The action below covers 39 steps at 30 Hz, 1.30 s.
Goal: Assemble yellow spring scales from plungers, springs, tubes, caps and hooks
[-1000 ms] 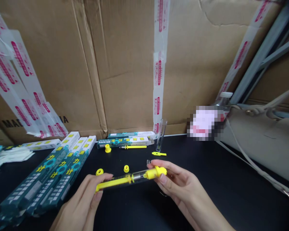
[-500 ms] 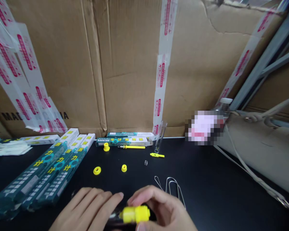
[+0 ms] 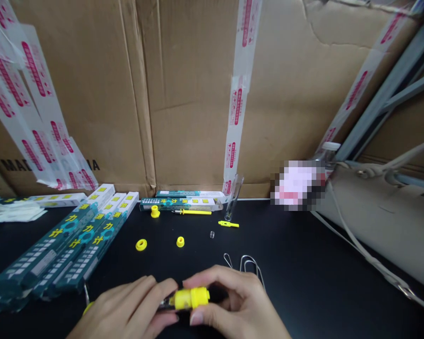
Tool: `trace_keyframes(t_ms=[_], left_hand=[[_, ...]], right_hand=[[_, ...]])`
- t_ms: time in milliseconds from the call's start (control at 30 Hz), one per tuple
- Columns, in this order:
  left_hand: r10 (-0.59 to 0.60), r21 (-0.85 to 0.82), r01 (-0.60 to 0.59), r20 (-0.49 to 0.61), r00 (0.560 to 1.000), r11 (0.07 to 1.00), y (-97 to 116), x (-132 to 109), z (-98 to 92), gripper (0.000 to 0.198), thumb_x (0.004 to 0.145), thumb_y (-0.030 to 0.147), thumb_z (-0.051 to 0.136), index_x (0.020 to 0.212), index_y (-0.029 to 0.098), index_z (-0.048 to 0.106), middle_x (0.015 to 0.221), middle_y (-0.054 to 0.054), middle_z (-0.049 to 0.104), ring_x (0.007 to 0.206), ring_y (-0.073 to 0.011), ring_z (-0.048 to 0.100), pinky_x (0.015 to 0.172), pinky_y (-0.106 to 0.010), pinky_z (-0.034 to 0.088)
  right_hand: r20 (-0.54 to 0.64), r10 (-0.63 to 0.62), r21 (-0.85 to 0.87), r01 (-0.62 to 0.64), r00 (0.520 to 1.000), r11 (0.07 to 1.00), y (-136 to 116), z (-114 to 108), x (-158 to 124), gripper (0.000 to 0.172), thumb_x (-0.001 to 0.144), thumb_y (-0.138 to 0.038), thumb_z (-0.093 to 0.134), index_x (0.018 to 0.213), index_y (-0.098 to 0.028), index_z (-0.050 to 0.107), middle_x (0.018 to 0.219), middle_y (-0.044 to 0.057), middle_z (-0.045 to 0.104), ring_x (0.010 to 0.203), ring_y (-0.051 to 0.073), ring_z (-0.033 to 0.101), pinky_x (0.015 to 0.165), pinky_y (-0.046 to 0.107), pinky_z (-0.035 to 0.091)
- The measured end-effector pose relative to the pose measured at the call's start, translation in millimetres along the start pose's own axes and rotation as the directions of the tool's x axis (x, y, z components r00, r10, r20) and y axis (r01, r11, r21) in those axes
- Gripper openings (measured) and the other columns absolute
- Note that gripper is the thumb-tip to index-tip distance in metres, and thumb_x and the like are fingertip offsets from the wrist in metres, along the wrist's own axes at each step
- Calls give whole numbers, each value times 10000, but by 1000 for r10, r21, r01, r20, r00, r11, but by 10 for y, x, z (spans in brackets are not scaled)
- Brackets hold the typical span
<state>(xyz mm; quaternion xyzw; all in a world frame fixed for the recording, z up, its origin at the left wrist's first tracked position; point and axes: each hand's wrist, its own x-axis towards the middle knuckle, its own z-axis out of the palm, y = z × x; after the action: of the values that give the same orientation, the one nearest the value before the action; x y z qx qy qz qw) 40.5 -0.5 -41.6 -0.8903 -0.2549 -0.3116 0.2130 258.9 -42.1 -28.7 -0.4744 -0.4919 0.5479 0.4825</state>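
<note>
Low in the middle, my left hand (image 3: 127, 306) is wrapped round a tubular spring scale, mostly hidden under the fingers. A yellow end cap (image 3: 191, 298) sits at the scale's right end. My right hand (image 3: 229, 296) pinches this cap between thumb and fingers. Past the left hand, a metal hook (image 3: 86, 294) and a bit of yellow stick out. Beyond the hands lie a yellow ring (image 3: 141, 245), a small yellow cap (image 3: 180, 242) and a tiny coil spring (image 3: 212, 234). Bent metal wire hooks (image 3: 250, 263) lie just behind my right hand.
Several spring-scale boxes (image 3: 56, 245) lie at left. Further back are another yellow cap (image 3: 155, 212), a yellow rod (image 3: 194, 212), a short yellow piece (image 3: 228, 224) and a clear tube (image 3: 234, 197) leaning on the cardboard box (image 3: 191, 117). A bottle (image 3: 330, 153) stands at right.
Both hands and the yellow cap have shifted slightly left and up in view. The hook beside my left hand now shows. Both hands keep their hold.
</note>
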Motion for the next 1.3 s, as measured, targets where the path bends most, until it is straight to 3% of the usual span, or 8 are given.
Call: trace_keyframes(t_ms=[200, 433, 600, 1100, 1300], left_hand=[[13, 28, -14, 25, 1000, 1000, 33, 43, -88, 379, 1117, 390, 265, 1052, 222, 598, 734, 60, 798, 578, -123, 765, 506, -220, 531], [8, -9, -8, -24, 1000, 1000, 50, 146, -144, 417, 1126, 330, 239, 1000, 211, 618, 645, 68, 760, 504, -102, 734, 472, -225, 502], [46, -61, -44, 22, 999, 997, 42, 177, -196, 423, 1126, 290, 217, 1024, 190, 615, 610, 67, 724, 475, -112, 712, 416, -242, 487], [32, -71, -27, 78, 996, 997, 66, 151, -217, 424, 1121, 280, 231, 1082, 168, 637, 627, 58, 727, 477, -108, 710, 428, -233, 518], [-11, -50, 13, 47, 999, 999, 89, 147, -188, 474, 1122, 316, 223, 1023, 191, 669, 660, 51, 764, 525, -133, 747, 426, -261, 517]], right_hand=[[28, 31, 87, -34, 999, 996, 52, -7, 10, 308, 592, -358, 961, 872, -283, 855, 825, 11, 831, 816, 223, 738, 728, 264, 541], [91, 3, -30, 0, 996, 1000, 120, -58, 15, 312, 689, -380, 910, 969, -264, 835, 893, 34, 831, 855, 234, 751, 754, 271, 581], [87, -16, -52, 21, 996, 998, 132, -48, 4, 277, 726, -379, 889, 987, -299, 836, 924, 17, 825, 877, 226, 758, 800, 266, 602], [104, -28, -181, 47, 994, 982, 100, -58, -20, 270, 802, -366, 830, 1061, -293, 813, 969, 3, 838, 784, 206, 803, 700, 210, 640], [133, -25, -319, 66, 991, 945, 9, -174, 36, 678, 705, -292, 890, 1341, -325, 657, 1171, 41, 802, 717, 214, 822, 598, 204, 653]])
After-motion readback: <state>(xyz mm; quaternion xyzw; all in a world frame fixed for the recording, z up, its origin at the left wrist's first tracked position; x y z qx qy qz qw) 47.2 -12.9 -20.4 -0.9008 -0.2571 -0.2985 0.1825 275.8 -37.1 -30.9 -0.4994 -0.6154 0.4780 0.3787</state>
